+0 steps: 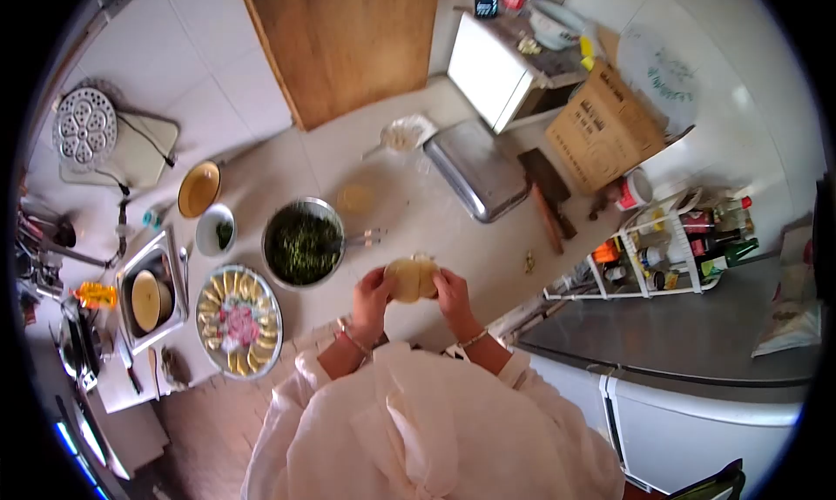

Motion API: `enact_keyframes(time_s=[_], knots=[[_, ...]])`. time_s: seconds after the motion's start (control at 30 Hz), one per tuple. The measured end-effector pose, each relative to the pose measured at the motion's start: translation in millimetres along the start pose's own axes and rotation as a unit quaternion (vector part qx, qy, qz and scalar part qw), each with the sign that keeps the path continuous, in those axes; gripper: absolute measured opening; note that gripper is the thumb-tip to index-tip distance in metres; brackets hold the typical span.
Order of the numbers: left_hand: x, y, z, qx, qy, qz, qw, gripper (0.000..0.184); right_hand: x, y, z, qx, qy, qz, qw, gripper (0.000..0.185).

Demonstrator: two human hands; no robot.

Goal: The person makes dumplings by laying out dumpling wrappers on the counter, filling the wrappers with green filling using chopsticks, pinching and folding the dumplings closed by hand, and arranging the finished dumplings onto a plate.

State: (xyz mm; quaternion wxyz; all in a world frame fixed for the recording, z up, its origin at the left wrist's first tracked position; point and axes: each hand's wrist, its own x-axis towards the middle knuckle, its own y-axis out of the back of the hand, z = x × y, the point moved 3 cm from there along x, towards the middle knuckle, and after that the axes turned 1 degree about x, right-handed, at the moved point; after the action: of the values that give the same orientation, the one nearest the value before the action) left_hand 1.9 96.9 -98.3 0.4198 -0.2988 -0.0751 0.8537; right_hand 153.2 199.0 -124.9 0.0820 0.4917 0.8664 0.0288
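Note:
A round, pale dough wrapper (407, 281) is held up between my two hands in front of my chest, over the counter's near edge. My left hand (373, 296) pinches its left side, and my right hand (453, 296) grips the right side. Just left of my hands stands a metal bowl (338, 266) full of chopped green filling (300, 241), with utensil handles (363, 237) sticking out over its rim. Further left, a round patterned tray (275, 334) carries a ring of folded dumplings (211, 309). Past the wrapper, another pale disc (354, 198) lies on the counter.
A sink (178, 313) holding a bowl is at far left, near a white bowl (209, 239) and a yellowish bowl (199, 189). Ahead right are an upturned metal pan (479, 169), a cleaver (544, 176), a wooden stick (548, 218) and a cardboard box (601, 130). A bottle rack (640, 265) stands right.

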Motion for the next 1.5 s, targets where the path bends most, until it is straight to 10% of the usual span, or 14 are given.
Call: enact_keyframes(time_s=[0.1, 0.4, 0.43, 0.47, 0.5, 0.67, 1.1, 1.27, 1.5], knots=[[5, 19, -9, -0.061, 0.028, -0.017, 0.998, 0.023, -4, 11, -19, 0.301, -0.175, 0.051, 0.936, 0.025], [-4, 36, 4, -0.211, 0.034, -0.065, 0.975, 0.017, 42, 82, 72, 0.172, -0.191, 0.004, 0.966, 0.025], [-7, 35, 6, -0.212, 0.042, -0.063, 0.974, 0.017, 56, 98, 105, -0.166, -0.102, 0.039, 0.980, 0.025], [-5, 41, 0, -0.173, 0.053, -0.066, 0.981, 0.021, 56, 108, 140, -0.484, -0.007, 0.056, 0.873, 0.025], [0, 44, -11, -0.171, 0.039, -0.088, 0.981, 0.024, 36, 108, 130, -0.499, 0.212, 0.174, 0.822, 0.028], [-8, 19, -1, -0.067, 0.026, -0.049, 0.996, 0.030, 0, 47, -20, -0.046, 0.010, 0.048, 0.998, 0.011], [-19, -20, 22, 0.262, -0.169, -0.055, 0.949, 0.038, -3, -39, -17, 0.125, -0.001, -0.019, 0.992, 0.016], [-4, 3, 0, 0.185, -0.112, -0.065, 0.974, 0.042, -13, -37, -33, 0.107, -0.043, -0.038, 0.993, 0.015], [-1, 8, 2, -0.111, 0.029, -0.089, 0.989, 0.032, -20, -19, -11, 0.420, -0.134, -0.032, 0.897, 0.022]])
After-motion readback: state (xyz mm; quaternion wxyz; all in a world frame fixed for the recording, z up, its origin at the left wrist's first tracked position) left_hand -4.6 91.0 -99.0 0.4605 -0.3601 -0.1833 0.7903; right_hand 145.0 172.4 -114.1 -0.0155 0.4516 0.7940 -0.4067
